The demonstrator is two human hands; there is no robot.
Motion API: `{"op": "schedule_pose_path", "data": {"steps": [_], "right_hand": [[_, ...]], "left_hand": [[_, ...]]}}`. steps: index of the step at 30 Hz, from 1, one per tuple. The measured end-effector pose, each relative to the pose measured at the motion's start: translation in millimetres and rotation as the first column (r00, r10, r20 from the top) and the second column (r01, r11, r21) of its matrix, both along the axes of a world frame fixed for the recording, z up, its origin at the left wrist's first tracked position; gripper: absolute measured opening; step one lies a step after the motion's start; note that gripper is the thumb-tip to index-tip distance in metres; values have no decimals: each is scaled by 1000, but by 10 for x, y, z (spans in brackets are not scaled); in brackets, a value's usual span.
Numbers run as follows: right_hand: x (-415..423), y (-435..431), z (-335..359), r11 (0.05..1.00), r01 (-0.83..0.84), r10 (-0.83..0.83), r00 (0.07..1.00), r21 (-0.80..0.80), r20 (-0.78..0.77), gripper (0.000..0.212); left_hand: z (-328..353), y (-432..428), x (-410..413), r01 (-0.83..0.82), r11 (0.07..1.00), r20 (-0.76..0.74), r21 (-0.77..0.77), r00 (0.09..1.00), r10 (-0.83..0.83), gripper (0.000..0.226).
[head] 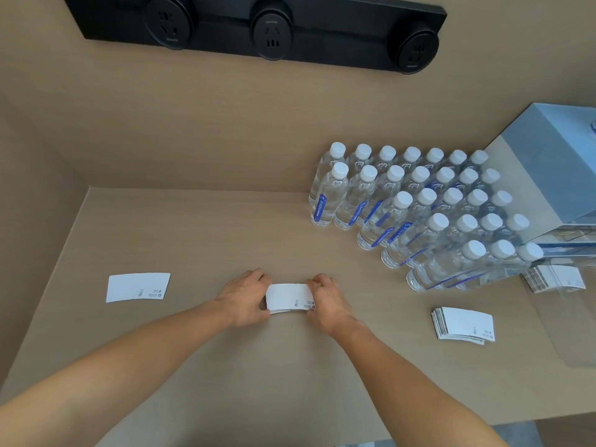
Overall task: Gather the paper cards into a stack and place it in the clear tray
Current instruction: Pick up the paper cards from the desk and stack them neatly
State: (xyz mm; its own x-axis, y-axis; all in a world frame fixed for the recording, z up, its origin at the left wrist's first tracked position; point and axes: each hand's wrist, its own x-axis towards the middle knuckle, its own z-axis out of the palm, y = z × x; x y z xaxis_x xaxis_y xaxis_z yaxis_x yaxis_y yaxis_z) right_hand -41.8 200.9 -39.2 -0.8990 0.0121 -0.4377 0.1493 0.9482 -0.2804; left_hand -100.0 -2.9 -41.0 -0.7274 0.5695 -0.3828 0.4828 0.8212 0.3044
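A small stack of white paper cards lies on the tan table in the middle. My left hand grips its left end and my right hand grips its right end, squeezing the stack between them. A single white card lies flat to the left, apart from my hands. Another stack of cards rests on the table at the right. The clear tray sits at the far right edge, with a stack of cards in its far end.
Several rows of water bottles with white caps stand at the back right. A pale blue box stands behind them. A black socket strip is mounted on the wall above. The table's front edge runs near my forearms.
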Motion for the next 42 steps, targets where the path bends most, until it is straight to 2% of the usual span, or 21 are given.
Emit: {"op": "schedule_pose_path", "data": {"steps": [8,15,19,25,32,37,42], "right_hand": [[-39,-15,-8,1000,-5,4,1000,17,10,51],[-56,-142,118,993,-20,18,1000,120,21,59],[-85,-332,169,987,-41,42,999,156,-1,56],[-213,-828,178,987,-122,120,993,108,20,53],[-461,-1607,47,964,-259,257,966,57,29,42],[-669,-2159,11,937,-348,348,937,12,15,42],[-835,-2560,-26,918,-396,396,918,-10,5,48]], "left_hand": [[-81,-23,-18,7,1000,3,23,1000,-7,47],[-38,-205,-18,20,1000,-1,3,1000,-20,52],[-7,-433,-12,6,1000,-15,-15,1000,-6,51],[21,-902,-31,-24,999,-49,-28,999,23,47],[50,-1707,-60,-156,985,-52,-68,987,152,44],[67,-2298,-67,-262,955,-38,-136,965,259,47],[64,-2633,-116,-381,918,-36,-114,925,379,51]]}}
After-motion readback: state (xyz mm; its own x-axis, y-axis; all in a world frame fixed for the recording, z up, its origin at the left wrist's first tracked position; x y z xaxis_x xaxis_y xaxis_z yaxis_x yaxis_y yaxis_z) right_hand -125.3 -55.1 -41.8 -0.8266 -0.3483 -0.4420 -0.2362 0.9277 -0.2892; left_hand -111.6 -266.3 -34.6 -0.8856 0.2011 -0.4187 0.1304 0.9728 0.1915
